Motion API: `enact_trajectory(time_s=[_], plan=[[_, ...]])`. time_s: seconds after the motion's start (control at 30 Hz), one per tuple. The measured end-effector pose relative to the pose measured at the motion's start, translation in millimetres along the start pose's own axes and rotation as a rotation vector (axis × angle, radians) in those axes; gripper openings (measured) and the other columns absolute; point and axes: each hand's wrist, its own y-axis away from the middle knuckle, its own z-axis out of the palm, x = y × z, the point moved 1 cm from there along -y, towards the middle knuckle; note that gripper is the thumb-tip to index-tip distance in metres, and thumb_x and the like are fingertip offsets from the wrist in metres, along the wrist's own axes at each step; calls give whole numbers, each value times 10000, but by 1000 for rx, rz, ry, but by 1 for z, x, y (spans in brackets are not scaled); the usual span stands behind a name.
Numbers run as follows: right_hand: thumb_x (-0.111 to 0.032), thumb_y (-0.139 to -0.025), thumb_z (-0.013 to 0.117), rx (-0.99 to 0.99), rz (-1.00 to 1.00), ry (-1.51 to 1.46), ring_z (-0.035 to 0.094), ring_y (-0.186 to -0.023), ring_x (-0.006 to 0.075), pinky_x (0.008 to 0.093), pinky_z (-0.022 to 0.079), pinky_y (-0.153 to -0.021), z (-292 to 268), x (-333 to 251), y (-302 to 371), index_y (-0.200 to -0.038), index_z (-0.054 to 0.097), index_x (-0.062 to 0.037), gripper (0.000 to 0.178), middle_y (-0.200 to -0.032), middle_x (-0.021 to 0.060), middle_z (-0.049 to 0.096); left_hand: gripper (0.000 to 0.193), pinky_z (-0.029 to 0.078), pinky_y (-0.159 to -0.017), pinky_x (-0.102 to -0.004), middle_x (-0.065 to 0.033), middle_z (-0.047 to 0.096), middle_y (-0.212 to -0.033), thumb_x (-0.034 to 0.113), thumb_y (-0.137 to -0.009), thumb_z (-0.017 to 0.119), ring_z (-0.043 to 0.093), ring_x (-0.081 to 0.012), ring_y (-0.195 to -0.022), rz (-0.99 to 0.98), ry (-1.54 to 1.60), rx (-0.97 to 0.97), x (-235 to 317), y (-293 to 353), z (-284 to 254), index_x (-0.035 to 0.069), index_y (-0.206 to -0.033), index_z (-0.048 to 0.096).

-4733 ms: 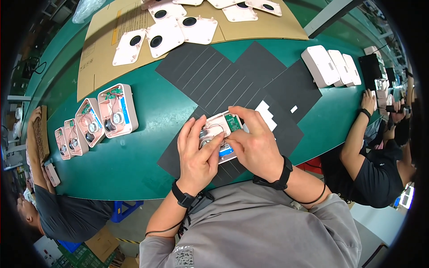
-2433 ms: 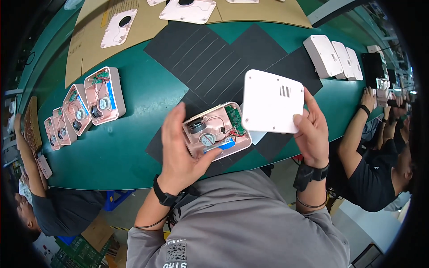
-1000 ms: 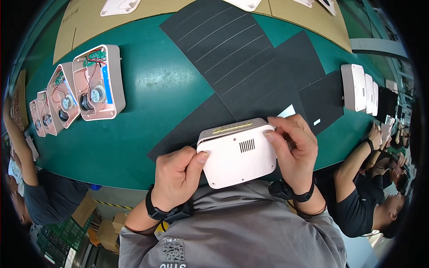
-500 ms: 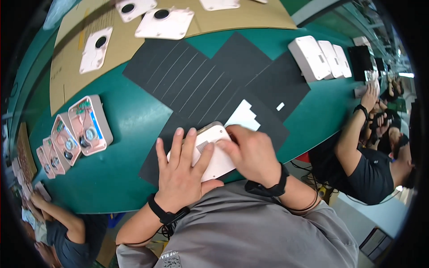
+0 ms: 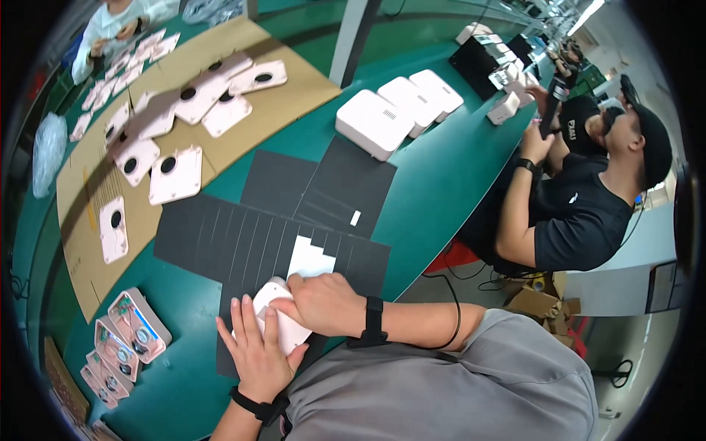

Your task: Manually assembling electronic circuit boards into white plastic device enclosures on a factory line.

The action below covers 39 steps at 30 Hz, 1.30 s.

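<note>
A pale pink plastic casing with rounded corners lies on black sheets at the near edge of the bench. My left hand rests flat over its left part, fingers stretched and apart. Curled at the casing's upper right edge, my right hand has its thumb pressed on the top face and its fingers closed against the edge; the fingertips are partly hidden. Just beyond lies a white stepped sheet on the black sheets. A small white strip sits further off.
Open pink housings with speakers and wires stand at left. Closed pink boxes line the far side. Pink plates with black discs lie on brown cardboard. A co-worker is at right, another person at the far left.
The view has swung to the right, so the bench and hands appear shifted left and lower. Both hands stay on the casing, in nearly the same pose. The right-hand co-worker now holds up a dark object.
</note>
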Motion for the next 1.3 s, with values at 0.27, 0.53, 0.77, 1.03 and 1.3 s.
enact_trajectory(time_s=[0.27,0.53,0.77,1.03,1.3], plan=[[-593,-995,628,-227,-164,-244,758,-861,379,490,581,-773,-15,27,-4,-986,726,71,672,-878,239,752,948,95,-1205,-801,-335,298,-1675,671,-999,570,259,-537,-1573,-24,44,-8,-2,11,-10,67,-1656,253],[-504,-1036,682,261,352,-1106,776,-778,220,318,644,-626,-78,101,-27,-1208,659,97,625,-981,176,766,943,127,-1243,-738,-284,411,-1633,490,-962,738,387,-480,-1524,-165,222,203,20,-37,-36,31,-1635,263],[-492,-1039,688,531,347,-1302,793,-811,277,355,668,-667,-113,147,-54,-1232,626,123,647,-990,192,768,647,377,-1177,-604,-144,759,-1172,226,-885,841,725,-339,-1095,-187,409,-27,31,-18,-28,8,-1424,556],[-451,-1058,686,540,143,-1477,604,-1360,350,518,524,-1122,-184,306,-70,-1506,469,39,699,-1510,235,581,423,590,-782,-403,-171,744,-1107,113,-857,849,736,-315,-898,-293,233,375,-20,11,-25,24,-1230,671],[-442,-1053,689,671,425,-1205,746,-1088,294,383,640,-868,-207,275,-49,-1451,536,21,629,-1331,198,686,422,583,-728,-487,-179,683,-1080,281,-922,809,710,-410,-884,-821,-328,493,-114,45,-30,41,-1226,641]])
